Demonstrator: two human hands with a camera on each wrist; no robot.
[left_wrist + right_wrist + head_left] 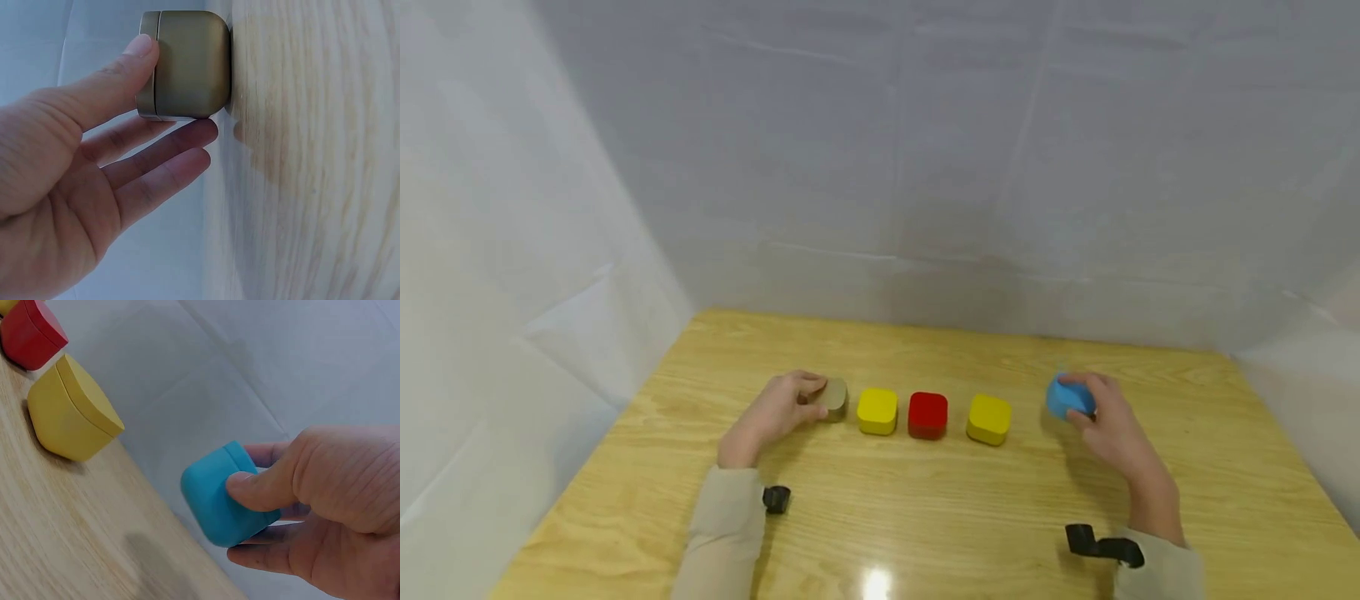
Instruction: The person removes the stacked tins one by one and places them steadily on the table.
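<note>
Presently, five small rounded boxes occupy the wooden surface in a row running left to right: tan, yellow, red, yellow, blue. The left hand has its grip on the tan box at the row's left end; the left wrist view shows the thumb pressed on one face and the fingers along the opposite side, a pinch, with the box resting against the wood. The right hand has its grip closed round the blue box; the right wrist view shows the thumb across its near face and fingers behind, and the box tilted and clear of the surface with a shadow beneath, so it is judged to be carried rather than standing. The left yellow box, the red box and the right yellow box stand untouched between the hands, evenly spaced, near but not touching one another. White sheeting encloses the surface.
</note>
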